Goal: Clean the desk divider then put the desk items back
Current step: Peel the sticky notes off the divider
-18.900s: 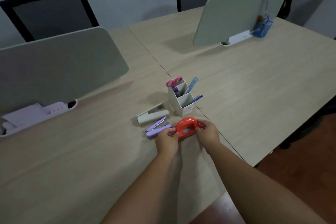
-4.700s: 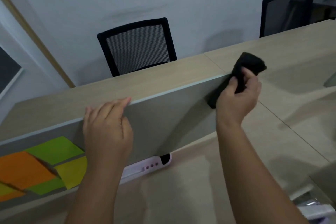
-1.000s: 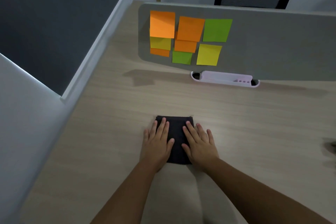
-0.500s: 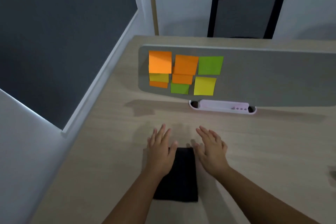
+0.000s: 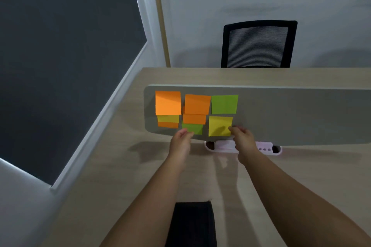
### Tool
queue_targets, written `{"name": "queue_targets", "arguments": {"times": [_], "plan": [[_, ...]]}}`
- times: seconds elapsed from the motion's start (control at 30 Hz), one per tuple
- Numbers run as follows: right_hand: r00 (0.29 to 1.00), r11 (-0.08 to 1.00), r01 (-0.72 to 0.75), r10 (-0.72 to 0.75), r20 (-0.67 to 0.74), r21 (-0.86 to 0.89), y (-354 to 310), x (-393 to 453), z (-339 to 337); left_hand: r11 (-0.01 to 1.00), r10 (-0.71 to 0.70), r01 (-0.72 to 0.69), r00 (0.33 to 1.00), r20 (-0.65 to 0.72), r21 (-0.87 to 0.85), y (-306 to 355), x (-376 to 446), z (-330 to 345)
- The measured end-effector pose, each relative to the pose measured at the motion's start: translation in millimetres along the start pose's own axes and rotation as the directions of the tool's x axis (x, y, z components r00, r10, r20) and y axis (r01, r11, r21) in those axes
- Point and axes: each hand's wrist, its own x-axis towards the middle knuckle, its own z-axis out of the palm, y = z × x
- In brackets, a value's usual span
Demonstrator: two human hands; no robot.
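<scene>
The grey desk divider (image 5: 301, 116) stands upright across the wooden desk (image 5: 124, 176), held by a pale clip foot (image 5: 265, 149). Several orange, green and yellow sticky notes cover its left part. My left hand (image 5: 180, 141) is raised to the divider's lower edge, fingertips at the small green note (image 5: 193, 128). My right hand (image 5: 243, 140) touches the lower right corner of the yellow note (image 5: 219, 126). Whether either hand pinches a note is unclear. The folded black cloth (image 5: 192, 224) lies flat on the desk between my forearms.
A black mesh office chair (image 5: 259, 44) stands behind the desk against the pale wall. A dark panel with a white frame (image 5: 60, 66) runs along the desk's left edge.
Both hands lifted off the desk beside the black cloth and reached forward to the sticky notes at the divider's lower edge. The cloth stays on the desk, nearer to me in view.
</scene>
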Motion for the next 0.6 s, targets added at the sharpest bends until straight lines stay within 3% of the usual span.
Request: {"name": "queue_targets", "arguments": {"times": [0.1,0.27,0.4,0.6], "plan": [[1.0,0.999,-0.023,0.022,0.022,0.033,1,2,1,0.995,0.013,-0.016,0.999,-0.034,-0.094,10,14,8],[0.99,0.992,0.1,-0.106,0.091,0.073,6,-3,-4,0.976,0.008,-0.024,0.997,-0.074,-0.217,17,35,15],[0.988,0.991,0.126,-0.13,0.083,0.043,25,-12,-17,0.964,0.04,-0.093,0.976,-0.212,-0.248,12,42,16],[0.924,0.918,0.373,-0.381,0.038,0.138,-8,-13,-11,0.942,0.152,-0.212,0.961,-0.232,-0.26,22,29,25]]}}
